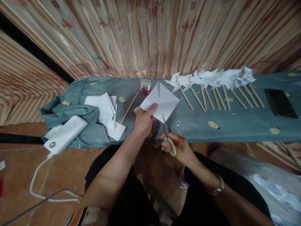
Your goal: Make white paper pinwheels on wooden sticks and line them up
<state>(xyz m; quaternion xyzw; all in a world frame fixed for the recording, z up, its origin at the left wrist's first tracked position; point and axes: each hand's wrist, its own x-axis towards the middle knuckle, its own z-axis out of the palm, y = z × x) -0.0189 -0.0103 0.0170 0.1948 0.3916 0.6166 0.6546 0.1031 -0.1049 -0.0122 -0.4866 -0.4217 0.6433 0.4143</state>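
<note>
Striped curtain (150, 37) backs the cloth-draped worktop (235, 125). Over its near edge my left hand (143, 121) pinches the white paper square (162, 100) at its lower-left edge; my right hand (180, 149), fingers (164, 145) closed through the scissors (167, 135), sets the blades at the bottom corner. I'd hold the sheet taut, cutting straight toward centre.

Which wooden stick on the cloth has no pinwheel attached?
The bare stick lying alone left of the held paper; the others carry white pinwheels.

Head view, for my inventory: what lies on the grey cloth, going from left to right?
Power bank → paper stack → stick → staple box → pinwheels → phone
</note>
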